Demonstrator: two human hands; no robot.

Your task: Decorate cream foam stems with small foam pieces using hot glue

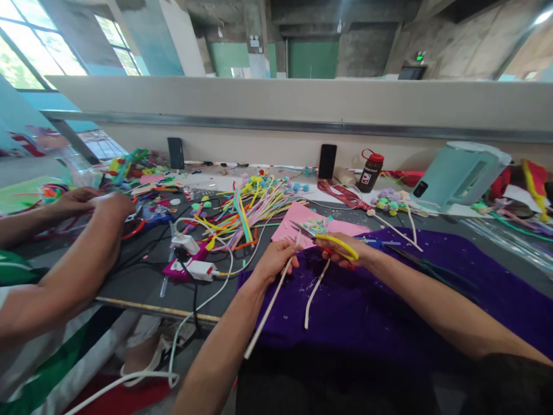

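My left hand [276, 258] pinches a long white stick [268, 308] near its upper end; the stick slants down toward me. My right hand [345, 253] grips yellow-handled scissors [332, 240], whose blades point left toward the stick's tip. A second white strip [314, 291] hangs down from my right hand. Both hands hover over a purple cloth [389, 305] spread on the dark table.
A pink sheet [298, 225] and a pile of coloured pipe cleaners [246, 210] lie beyond my hands. A power strip with plugs [190, 259] sits left. Another person's arms [78, 253] work at the far left. A teal kettle [458, 173], a brown bottle [370, 171] and two phones stand at the back.
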